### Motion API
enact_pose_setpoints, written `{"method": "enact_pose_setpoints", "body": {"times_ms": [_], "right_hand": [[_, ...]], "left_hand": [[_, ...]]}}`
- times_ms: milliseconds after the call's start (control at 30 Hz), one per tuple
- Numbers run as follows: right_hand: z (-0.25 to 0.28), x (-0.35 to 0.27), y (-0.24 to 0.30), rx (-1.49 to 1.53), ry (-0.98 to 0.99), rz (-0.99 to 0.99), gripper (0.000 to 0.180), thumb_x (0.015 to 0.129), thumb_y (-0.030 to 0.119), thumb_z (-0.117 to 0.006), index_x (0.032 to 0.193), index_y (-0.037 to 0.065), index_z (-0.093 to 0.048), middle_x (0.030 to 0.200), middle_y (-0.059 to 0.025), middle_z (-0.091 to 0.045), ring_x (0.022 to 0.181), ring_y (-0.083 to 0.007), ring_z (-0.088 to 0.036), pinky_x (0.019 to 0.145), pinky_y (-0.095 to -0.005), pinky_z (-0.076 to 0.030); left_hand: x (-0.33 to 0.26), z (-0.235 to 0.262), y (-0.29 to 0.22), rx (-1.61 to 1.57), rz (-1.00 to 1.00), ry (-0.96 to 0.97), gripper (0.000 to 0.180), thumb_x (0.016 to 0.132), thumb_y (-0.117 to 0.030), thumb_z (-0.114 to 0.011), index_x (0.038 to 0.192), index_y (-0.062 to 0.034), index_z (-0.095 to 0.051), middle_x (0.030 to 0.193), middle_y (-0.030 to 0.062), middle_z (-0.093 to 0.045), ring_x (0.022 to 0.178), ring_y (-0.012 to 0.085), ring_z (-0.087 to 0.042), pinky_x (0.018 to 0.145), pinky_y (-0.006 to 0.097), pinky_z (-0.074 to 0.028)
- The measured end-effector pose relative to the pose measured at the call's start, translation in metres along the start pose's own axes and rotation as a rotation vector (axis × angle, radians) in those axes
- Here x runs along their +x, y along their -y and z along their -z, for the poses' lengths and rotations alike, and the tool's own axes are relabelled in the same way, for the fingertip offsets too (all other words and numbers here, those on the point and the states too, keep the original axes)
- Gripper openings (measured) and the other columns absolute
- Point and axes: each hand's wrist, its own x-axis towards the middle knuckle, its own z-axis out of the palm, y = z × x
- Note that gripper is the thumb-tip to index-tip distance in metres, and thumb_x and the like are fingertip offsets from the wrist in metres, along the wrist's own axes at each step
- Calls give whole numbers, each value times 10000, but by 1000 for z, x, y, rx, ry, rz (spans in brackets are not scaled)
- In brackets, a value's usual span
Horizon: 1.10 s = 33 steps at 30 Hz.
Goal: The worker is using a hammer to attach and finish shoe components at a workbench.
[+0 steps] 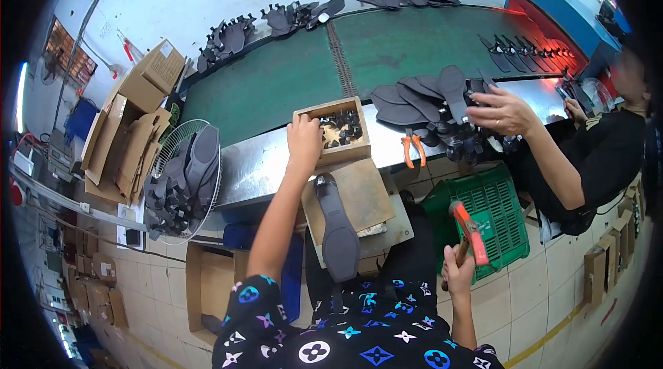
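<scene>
From the head camera, the wooden box (336, 130) of small dark parts sits at the near edge of the steel bench (255, 165), and everything else is placed from it. The left hand (304, 139) rests on the box's left rim with its fingers curled down over the edge; whether they pinch a part cannot be told. Just in front of the box, toward the person, a dark shoe sole (338, 227) lies lengthwise on a worn wooden board (362, 193), heel end nearest the box. To the right of the box and lower, well apart from it, the right hand (457, 273) is closed in a fist around the wooden handle of a hammer with an orange head (469, 231), the head pointing up over a green plastic crate (494, 210). Just right of the box lie orange-handled pliers (414, 148). Further right, a co-worker's hand (503, 112) is spread over a heap of dark soles (425, 103). Behind the box runs a green conveyor belt (290, 79). Left of the box, a wire fan guard (183, 179) holds more soles.
</scene>
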Motion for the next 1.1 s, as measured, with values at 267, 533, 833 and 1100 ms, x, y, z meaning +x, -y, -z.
{"method": "enact_pose_setpoints", "body": {"times_ms": [267, 533, 833, 1100], "right_hand": [[-40, 40, 40, -4, 227, 247, 122, 972, 119, -626, 919, 10, -640, 656, -6, -596, 592, -77, -546, 561, -245, -434], [-110, 59, 149, 159, 647, 292, 599, 943, 429, -659, 1321, -27, -569, 1220, -181, -679, 463, -3, -426, 427, -159, -346], [-140, 36, 172, 287, 767, 155, 211, 945, 136, -677, 1109, 5, -694, 967, -51, -730, 531, -1, -493, 434, -163, -375], [-147, 66, 146, 65, 601, 144, 152, 856, 79, -761, 951, -7, -680, 1053, -182, -718, 516, -32, -519, 428, -176, -380]], "left_hand": [[19, 28, -32, -70, -314, 30, 91, 753, -93, -743, 819, -31, -730, 887, 115, -663, 866, 273, -638, 757, 393, -516], [-57, 155, -106, -210, -817, -473, 300, 669, 86, -746, 964, 33, -756, 914, 89, -623, 730, 179, -652, 581, 296, -530], [-86, 170, -94, -277, -942, -503, 212, 765, 30, -759, 974, -3, -747, 958, 76, -622, 804, 179, -657, 644, 277, -536], [-123, 95, -50, -521, 249, 187, 513, 858, -218, -750, 1267, 27, -561, 1197, 214, -613, 1107, 395, -579, 970, 445, -461]]}}
